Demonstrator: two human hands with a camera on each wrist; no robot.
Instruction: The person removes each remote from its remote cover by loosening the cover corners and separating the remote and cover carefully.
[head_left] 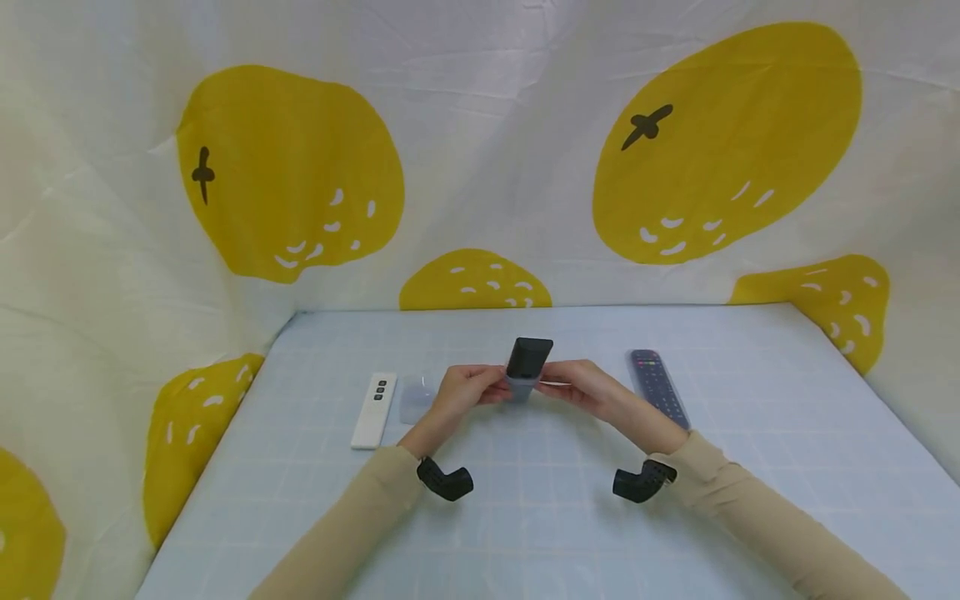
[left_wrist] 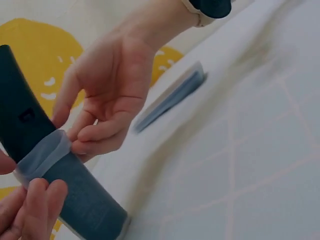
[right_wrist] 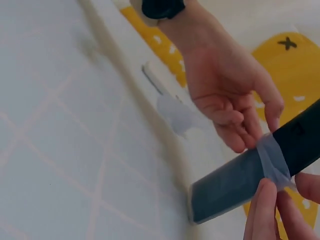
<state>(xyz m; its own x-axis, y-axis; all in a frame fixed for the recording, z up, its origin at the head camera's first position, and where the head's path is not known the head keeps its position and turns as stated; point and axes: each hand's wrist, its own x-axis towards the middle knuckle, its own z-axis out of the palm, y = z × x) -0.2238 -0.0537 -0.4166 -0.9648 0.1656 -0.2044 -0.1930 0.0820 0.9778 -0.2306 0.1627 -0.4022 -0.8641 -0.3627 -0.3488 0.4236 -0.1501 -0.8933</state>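
A black remote control (head_left: 529,357) stands tilted between the two hands, its upper part bare. Its lower part sits inside a translucent plastic sleeve (left_wrist: 45,152), whose rim is bunched around the remote's middle. My left hand (head_left: 468,389) pinches the rim on the left side with thumb and fingertips. From the right, my right hand (head_left: 588,387) pinches the opposite side of that rim. In the right wrist view the remote's covered lower end (right_wrist: 220,192) points down, close over the table.
On the left lies a white remote (head_left: 373,410) with a clear plastic sleeve (head_left: 416,398) beside it. A dark grey remote (head_left: 660,387) with many buttons lies behind the right forearm. Fruit-patterned cloth (head_left: 480,150) hangs behind the checked tabletop (head_left: 540,517).
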